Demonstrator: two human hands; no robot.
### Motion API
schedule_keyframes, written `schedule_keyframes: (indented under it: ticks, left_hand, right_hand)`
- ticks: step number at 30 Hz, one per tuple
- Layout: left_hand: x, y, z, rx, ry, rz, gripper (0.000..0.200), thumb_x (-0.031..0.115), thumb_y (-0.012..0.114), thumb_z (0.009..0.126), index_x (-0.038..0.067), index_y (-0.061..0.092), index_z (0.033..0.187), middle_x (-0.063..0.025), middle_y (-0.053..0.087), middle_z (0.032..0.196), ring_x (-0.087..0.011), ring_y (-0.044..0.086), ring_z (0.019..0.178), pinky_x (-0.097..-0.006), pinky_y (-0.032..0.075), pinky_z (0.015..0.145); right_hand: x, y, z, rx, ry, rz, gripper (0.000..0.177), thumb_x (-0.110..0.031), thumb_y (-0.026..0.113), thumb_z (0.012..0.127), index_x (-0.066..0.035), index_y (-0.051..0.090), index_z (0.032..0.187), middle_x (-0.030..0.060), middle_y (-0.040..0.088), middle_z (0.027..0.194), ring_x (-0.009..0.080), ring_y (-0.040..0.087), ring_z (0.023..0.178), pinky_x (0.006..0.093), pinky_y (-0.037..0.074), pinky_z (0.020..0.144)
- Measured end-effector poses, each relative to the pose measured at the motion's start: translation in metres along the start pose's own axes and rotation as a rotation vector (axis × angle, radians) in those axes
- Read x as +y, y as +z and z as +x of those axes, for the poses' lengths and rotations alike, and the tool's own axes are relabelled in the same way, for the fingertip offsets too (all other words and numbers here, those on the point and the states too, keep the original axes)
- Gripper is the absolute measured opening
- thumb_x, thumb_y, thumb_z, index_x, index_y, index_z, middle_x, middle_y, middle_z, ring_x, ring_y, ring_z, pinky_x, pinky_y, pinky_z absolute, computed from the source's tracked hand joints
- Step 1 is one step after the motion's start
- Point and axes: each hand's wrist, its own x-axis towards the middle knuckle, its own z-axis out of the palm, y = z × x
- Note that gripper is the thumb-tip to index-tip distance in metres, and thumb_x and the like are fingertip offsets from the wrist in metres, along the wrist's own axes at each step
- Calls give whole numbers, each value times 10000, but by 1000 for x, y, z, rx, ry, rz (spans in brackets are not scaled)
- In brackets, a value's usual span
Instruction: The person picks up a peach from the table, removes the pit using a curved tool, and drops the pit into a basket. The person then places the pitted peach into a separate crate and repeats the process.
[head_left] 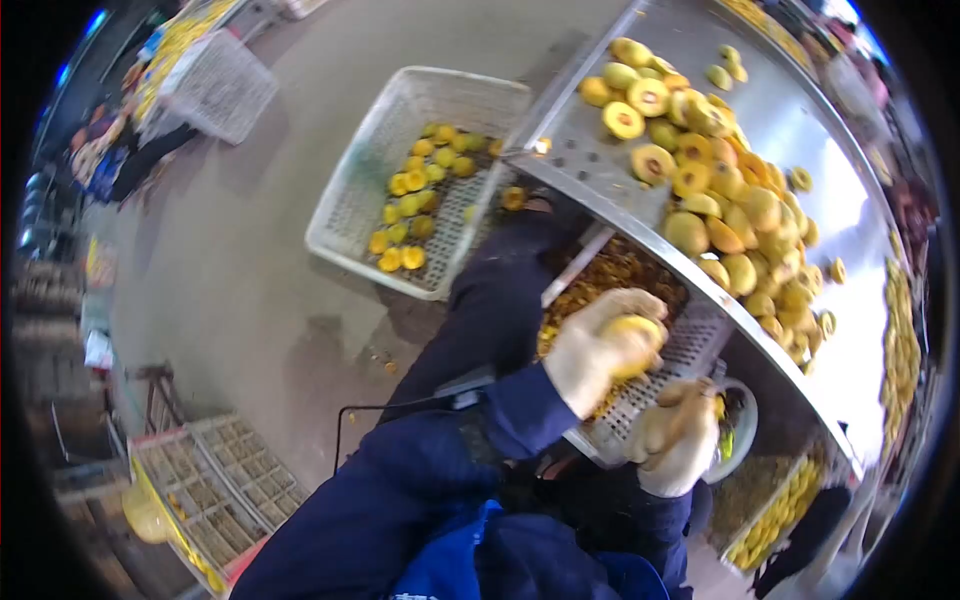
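My left hand (602,350), in a pale glove, is wrapped round a yellow peach half (634,345) above a crate. Lower and to the right, my right hand (678,438), also gloved, is closed with bent fingers. Something small and orange-brown shows at its fingertips, too blurred to name. Just past it stands a white bucket (742,425), partly hidden by the hand. Beneath both hands, a perforated crate (690,340) holds brown-orange scraps (605,275). A heap of halved and whole peaches (740,200) lies on the metal table (840,225) beside me.
A white crate (350,190) with yellow peach halves (415,200) stands on the floor at left. The metal table's raised edge (690,262) runs close by my hands. Stacked trays (225,480) sit at lower left, and another crate of yellow fruit (775,515) at lower right.
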Motion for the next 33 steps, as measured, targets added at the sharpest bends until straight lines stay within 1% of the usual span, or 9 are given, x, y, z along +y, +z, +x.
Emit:
schedule_keyframes:
  ticks: [2,3,4,7,12,17,20,21,33]
  left_hand:
    - [13,-10,5,-22,-107,-43,559,473,619,993,-23,667,1244,-167,732,1097,-321,748,890,-416,617,818]
    - [16,-16,6,-61,-148,-234,366,322,673,990,12,682,1185,-129,740,1098,-278,750,899,-400,637,764]
    - [15,-18,2,-100,-113,-298,472,419,650,987,2,673,1208,-147,739,1098,-300,751,932,-441,637,797]
    - [14,-24,-5,-86,-109,-277,489,347,634,948,-30,658,1258,-199,715,1171,-387,730,1040,-490,630,885]
    - [16,-28,-14,-38,-152,-269,545,306,607,830,-39,672,1247,-253,694,1235,-449,684,1142,-566,573,1013]
    - [10,-31,-12,-47,-115,-269,536,281,568,801,-38,683,1215,-256,700,1208,-456,691,1115,-584,580,998]
    - [8,-24,-13,-20,-80,-236,522,263,565,776,-34,686,1188,-252,704,1181,-452,695,1089,-594,586,985]
    - [6,-21,-13,-10,-63,-222,517,256,566,768,-33,687,1179,-251,705,1172,-450,696,1080,-597,589,980]
    - [-12,-20,-9,46,-3,-110,381,279,544,921,-7,664,1143,-215,700,1124,-386,707,999,-536,612,895]
  right_hand:
    - [-11,16,-19,-19,90,-315,433,-383,486,1131,-3,617,971,46,561,576,139,489,440,289,389,444]
    - [-17,25,-28,-40,134,-470,404,-338,501,1134,0,642,964,44,605,606,128,534,479,277,428,487]
    - [-18,32,-34,-93,183,-535,349,-284,517,1125,-2,645,964,46,623,626,116,552,498,280,448,499]
    - [-2,35,-41,-181,78,-664,206,-161,592,1075,12,638,972,79,625,623,147,608,526,338,498,525]
    - [23,34,-25,-254,-304,-887,169,-149,613,1049,3,645,985,145,651,677,282,660,557,394,512,524]
    - [30,42,-21,-149,-127,-836,155,-141,620,1043,-1,653,984,172,616,755,359,656,596,463,494,515]
    - [38,41,-17,-162,-418,-817,199,-153,624,1044,7,631,926,209,623,693,402,653,578,481,484,516]
    - [42,40,-16,-135,-359,-783,206,-154,627,1043,7,624,914,217,620,680,413,649,575,484,484,517]
    - [42,23,-3,-178,-346,-820,259,-180,598,1062,19,623,898,242,615,657,424,639,553,489,480,501]
